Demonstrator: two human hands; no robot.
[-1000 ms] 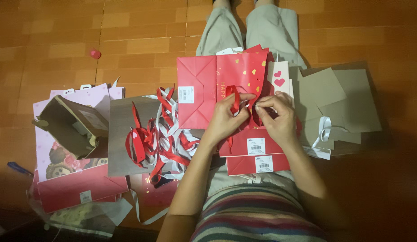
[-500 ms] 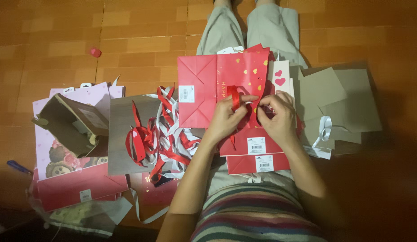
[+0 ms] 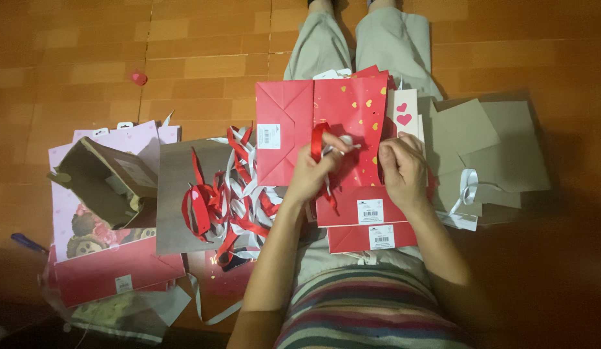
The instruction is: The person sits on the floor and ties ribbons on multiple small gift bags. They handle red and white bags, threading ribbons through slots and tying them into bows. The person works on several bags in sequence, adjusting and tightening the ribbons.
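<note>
We sit on the tiled floor [image 3: 87, 39] with a red gift bag [image 3: 352, 123] lying flat across our lap on a stack of other red bags. Our left hand [image 3: 316, 169] pinches the bag's red ribbon handle [image 3: 316, 139], fingers closed on it. Our right hand [image 3: 404, 169] rests curled on the bag's right edge. A tangle of red and white ribbons [image 3: 226, 194] lies just left, grey bags [image 3: 488, 148] right.

A ribbon [image 3: 318, 143] sits between the left fingers [image 3: 326, 152]; flat paper bags [image 3: 352, 110] lie under both hands; a ribbon pile [image 3: 226, 194] lies left; folded card bags [image 3: 488, 148] right of the right fingers [image 3: 394, 148].
</note>
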